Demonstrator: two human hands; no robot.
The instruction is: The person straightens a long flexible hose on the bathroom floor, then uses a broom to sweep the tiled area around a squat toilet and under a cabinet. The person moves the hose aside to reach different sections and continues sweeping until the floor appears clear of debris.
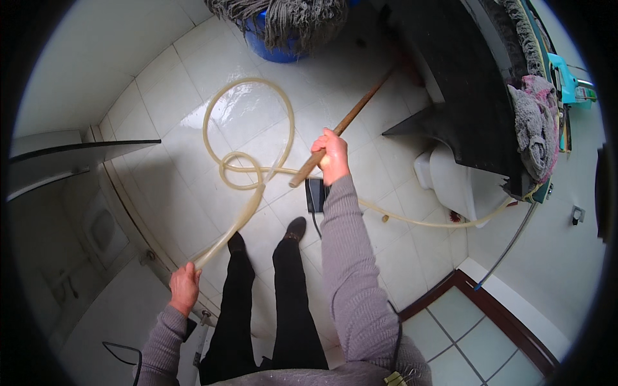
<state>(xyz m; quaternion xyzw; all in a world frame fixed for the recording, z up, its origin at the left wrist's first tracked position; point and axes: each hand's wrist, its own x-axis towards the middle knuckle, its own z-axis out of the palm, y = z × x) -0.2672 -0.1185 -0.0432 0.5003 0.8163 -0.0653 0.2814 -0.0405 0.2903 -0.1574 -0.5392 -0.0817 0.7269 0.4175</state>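
Note:
My right hand (330, 153) is closed around a brown wooden pole (359, 106) near its lower end; the pole slants up and right into shadow, where its far end is hidden. At the lower left, my left hand (185, 288) grips a translucent yellowish hose (248, 212). From that hand the hose runs up to loops lying on the wet tiled floor, then passes beneath my right arm towards the right. A grey string mop head (304, 21) hangs over a blue bucket (277, 50) at the top.
A black box with a cable (315, 195) lies on the floor below the pole's end. Right of it are a white ceramic pedestal (454, 178), a black counter (463, 87) and grey-pink cloths (533, 128). A dark-framed glass panel (456, 328) is at lower right, a black-edged shelf (87, 152) at left.

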